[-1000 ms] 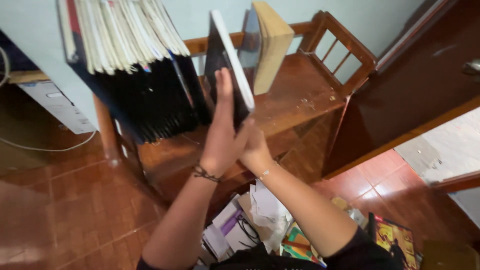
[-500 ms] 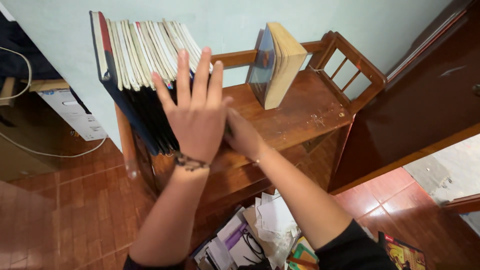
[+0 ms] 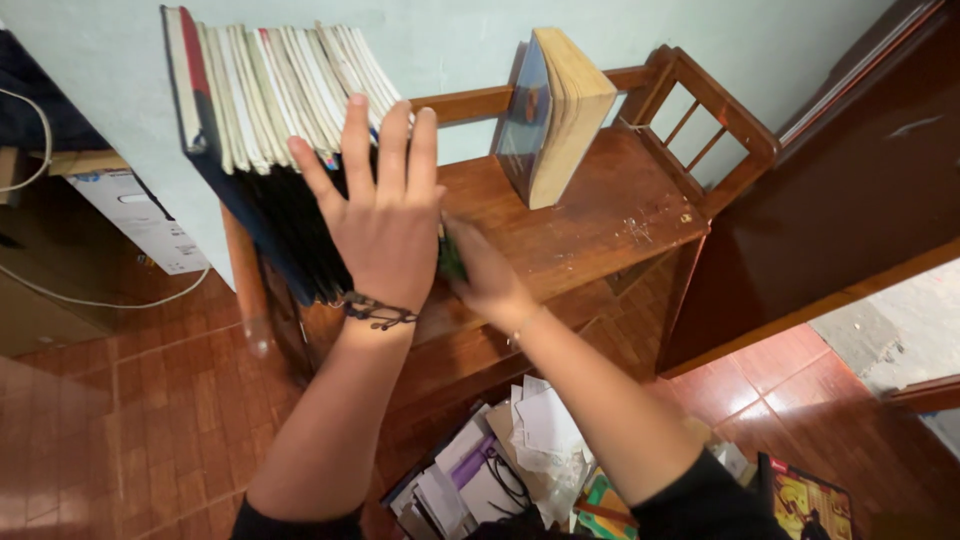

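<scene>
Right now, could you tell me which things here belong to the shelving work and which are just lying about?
In hand:
left hand
right hand
row of thin books
wooden shelf

Lying about:
thick book
paper pile
white box

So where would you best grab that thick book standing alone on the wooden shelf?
Probably the thick book by its two covers near the top, coming from above. It stands upright with its page edges facing out and bare shelf on both sides.
</scene>
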